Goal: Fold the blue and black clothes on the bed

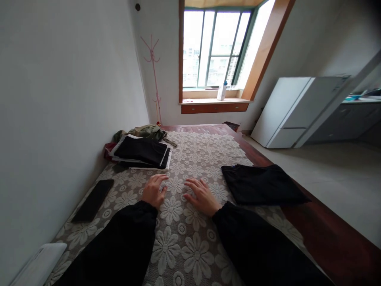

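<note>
Both my hands lie flat, palms down, on a floral lace cloth [190, 246] that covers a wooden table. My left hand [154, 191] rests just in front of a stack of folded black and white clothes [142, 152], with nothing in it. My right hand [201, 195] lies beside it, fingers spread, a little left of a folded black garment [262, 184]. Black sleeves cover both my forearms.
A dark phone [93, 200] lies at the left by the wall; a white object [40, 264] sits at the near left corner. Olive clothing [145, 131] is bunched behind the stack. A white fridge [294, 111], a window and a pink coat stand [154, 75] are beyond.
</note>
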Demonstrator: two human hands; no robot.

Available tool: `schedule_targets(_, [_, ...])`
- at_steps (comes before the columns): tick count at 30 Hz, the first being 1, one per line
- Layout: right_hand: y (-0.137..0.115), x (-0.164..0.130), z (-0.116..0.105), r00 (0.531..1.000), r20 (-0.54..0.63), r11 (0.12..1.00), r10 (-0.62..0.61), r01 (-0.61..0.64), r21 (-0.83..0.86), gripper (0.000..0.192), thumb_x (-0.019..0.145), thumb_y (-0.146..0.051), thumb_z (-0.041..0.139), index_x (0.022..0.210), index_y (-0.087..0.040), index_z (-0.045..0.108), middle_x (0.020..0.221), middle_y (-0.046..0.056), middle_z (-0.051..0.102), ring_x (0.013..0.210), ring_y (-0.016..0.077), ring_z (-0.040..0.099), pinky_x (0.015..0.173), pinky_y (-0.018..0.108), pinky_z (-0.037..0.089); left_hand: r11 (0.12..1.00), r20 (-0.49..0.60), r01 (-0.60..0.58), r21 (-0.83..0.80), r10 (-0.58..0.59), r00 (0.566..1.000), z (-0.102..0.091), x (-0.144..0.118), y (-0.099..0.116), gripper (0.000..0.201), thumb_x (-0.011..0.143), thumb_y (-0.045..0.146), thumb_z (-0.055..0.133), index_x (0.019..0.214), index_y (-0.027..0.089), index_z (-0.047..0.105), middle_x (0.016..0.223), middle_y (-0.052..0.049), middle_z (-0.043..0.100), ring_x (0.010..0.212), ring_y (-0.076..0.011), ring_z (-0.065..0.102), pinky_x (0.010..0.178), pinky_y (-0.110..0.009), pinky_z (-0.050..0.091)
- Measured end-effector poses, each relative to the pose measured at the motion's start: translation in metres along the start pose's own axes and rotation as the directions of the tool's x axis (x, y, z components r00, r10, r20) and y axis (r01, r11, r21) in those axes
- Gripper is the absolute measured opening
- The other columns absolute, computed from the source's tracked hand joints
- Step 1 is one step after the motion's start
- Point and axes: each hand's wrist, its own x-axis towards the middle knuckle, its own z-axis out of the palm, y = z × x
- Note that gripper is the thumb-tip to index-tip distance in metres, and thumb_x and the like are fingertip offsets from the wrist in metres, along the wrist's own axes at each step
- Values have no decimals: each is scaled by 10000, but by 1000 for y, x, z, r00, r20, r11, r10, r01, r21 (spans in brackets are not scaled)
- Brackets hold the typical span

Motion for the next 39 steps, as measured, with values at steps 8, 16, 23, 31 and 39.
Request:
schedule_targets(8, [8,-2,-7,997,-68,985,-22,33,170,238,967,-370,616,1182,-290,679,1315,67,666,1298,277,564,1238,576,199,942,-33,60,331,-52,998,-26,75,-43,535,821,270,687,1353,233,637,1532,-157,546,1549,-394,236,1227,-662,-60])
schedule_targets(16, [8,1,-8,991,-133,956,-1,40,289,176,970,-375,627,1109,-313,714,1126,45,719,1136,277,641,1118,510,395,973,-29,229,39,-228,973,-53,102,-33,132,792,363,731,857,248,732,1197,-98,775,1326,-343,570,1211,-660,118])
schedule_targets(23, [7,4,-9,991,-127,866,51,19,500,217,947,-444,635,1060,-283,727,1076,53,741,1051,279,686,973,460,511,886,-281,393,-245,-453,846,-80,114,-1,338,895,481,586,849,160,682,862,-111,761,1137,-396,655,1044,-541,457])
schedule_targets(31, [1,5,-10,977,107,253,183,-152,956,691,735,-702,779,1281,-325,586,1339,74,647,1166,266,651,915,432,564,159,73,179,-971,-516,853,-94,76,91,326,980,442,529,1125,218,716,1090,-62,789,1083,-260,723,928,-389,601])
schedule_targets(39, [1,6,-10,900,81,39,429,-108,993,855,565,-298,920,1322,-317,521,1163,48,701,1038,291,710,886,449,588,-250,368,270,-930,-606,705,-62,38,94,370,1033,203,368,1198,206,699,1125,-80,796,1134,-213,721,954,-361,610])
